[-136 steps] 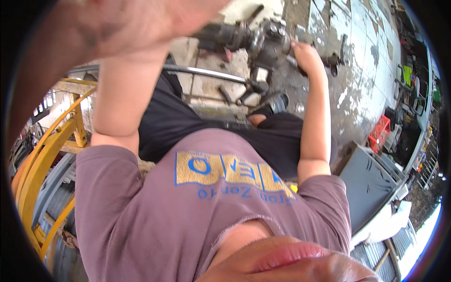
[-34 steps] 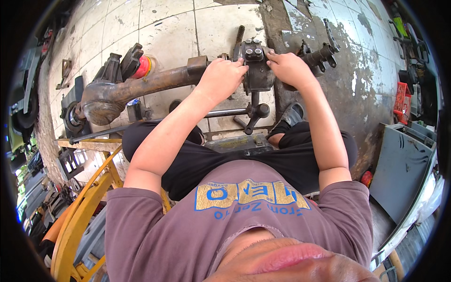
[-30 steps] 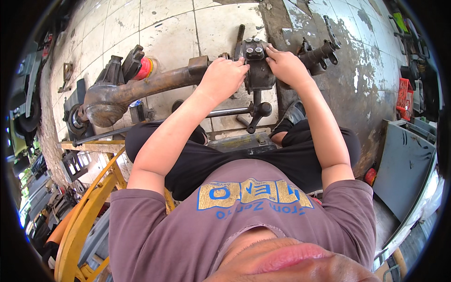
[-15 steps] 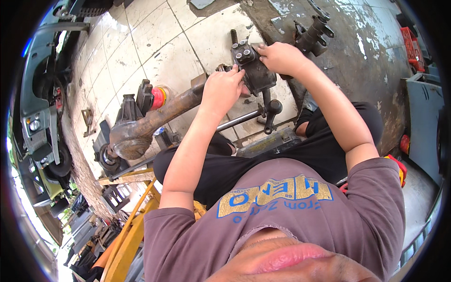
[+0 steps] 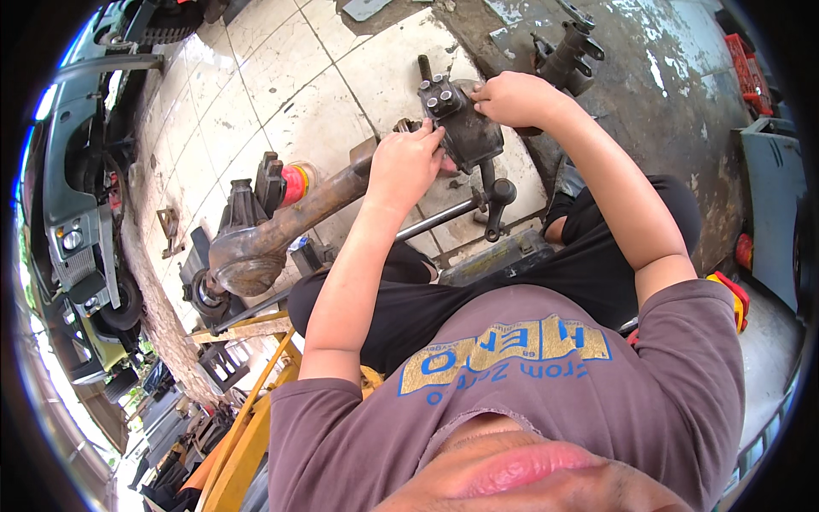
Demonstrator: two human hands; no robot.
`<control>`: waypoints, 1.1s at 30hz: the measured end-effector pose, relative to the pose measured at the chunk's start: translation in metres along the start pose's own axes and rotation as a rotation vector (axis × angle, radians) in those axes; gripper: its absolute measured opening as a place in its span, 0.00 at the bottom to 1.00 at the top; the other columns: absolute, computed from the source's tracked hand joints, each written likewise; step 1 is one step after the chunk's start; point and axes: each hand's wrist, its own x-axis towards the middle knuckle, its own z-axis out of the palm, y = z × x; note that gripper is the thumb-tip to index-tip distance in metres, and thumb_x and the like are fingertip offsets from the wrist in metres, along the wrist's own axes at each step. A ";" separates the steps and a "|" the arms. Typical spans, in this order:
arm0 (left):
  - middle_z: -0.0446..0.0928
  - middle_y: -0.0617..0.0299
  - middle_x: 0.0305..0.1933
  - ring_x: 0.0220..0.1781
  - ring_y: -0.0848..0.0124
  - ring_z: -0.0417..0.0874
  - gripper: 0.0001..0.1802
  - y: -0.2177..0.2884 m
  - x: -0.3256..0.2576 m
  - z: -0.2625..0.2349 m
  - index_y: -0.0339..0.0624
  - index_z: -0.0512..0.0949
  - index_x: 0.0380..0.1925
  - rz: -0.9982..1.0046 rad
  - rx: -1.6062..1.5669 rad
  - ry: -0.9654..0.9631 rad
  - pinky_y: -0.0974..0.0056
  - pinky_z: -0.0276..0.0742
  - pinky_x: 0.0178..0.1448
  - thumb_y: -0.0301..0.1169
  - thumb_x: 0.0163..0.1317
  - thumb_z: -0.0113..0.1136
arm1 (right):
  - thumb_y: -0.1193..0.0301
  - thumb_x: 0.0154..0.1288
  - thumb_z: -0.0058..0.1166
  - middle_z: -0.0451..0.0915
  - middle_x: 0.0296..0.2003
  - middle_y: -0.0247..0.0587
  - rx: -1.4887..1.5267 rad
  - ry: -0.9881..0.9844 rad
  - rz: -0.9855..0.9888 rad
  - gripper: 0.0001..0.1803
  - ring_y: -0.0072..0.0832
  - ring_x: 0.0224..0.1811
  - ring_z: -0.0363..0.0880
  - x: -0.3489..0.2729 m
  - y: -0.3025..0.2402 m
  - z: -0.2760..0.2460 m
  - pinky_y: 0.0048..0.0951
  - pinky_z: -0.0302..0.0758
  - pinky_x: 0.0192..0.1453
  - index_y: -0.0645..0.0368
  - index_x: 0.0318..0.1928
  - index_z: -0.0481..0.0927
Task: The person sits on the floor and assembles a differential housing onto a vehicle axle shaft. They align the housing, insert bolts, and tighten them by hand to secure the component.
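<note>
Above tiled floor [image 5: 281, 77], hands flank gearbox [image 5: 461, 128].

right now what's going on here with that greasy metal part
A person sits on a tiled workshop floor with both hands on a dark, grimy cast-metal gear housing topped with bolts. The left hand grips its near side, the right hand holds its far side. It sits at the end of a rusty axle beam, above a steel rod. A similar dark part lies beyond.
</note>
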 end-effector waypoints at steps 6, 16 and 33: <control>0.89 0.52 0.61 0.52 0.56 0.92 0.20 0.001 -0.001 -0.001 0.44 0.89 0.57 -0.012 0.007 -0.020 0.52 0.84 0.60 0.36 0.66 0.70 | 0.62 0.79 0.52 0.84 0.67 0.47 -0.020 -0.183 0.026 0.24 0.54 0.58 0.88 -0.005 -0.010 -0.020 0.51 0.81 0.68 0.55 0.68 0.85; 0.88 0.53 0.63 0.53 0.55 0.92 0.22 0.001 0.000 -0.001 0.45 0.88 0.60 -0.005 0.021 -0.045 0.52 0.85 0.60 0.37 0.67 0.71 | 0.56 0.80 0.50 0.90 0.56 0.53 0.119 0.167 -0.090 0.23 0.52 0.58 0.89 0.002 0.003 0.018 0.52 0.83 0.67 0.54 0.63 0.87; 0.89 0.49 0.62 0.50 0.55 0.92 0.25 -0.001 0.000 -0.003 0.41 0.88 0.58 0.027 0.024 -0.050 0.52 0.84 0.61 0.39 0.62 0.74 | 0.57 0.80 0.50 0.88 0.62 0.51 0.074 0.157 -0.084 0.23 0.51 0.60 0.88 0.005 0.012 0.023 0.52 0.83 0.68 0.50 0.66 0.87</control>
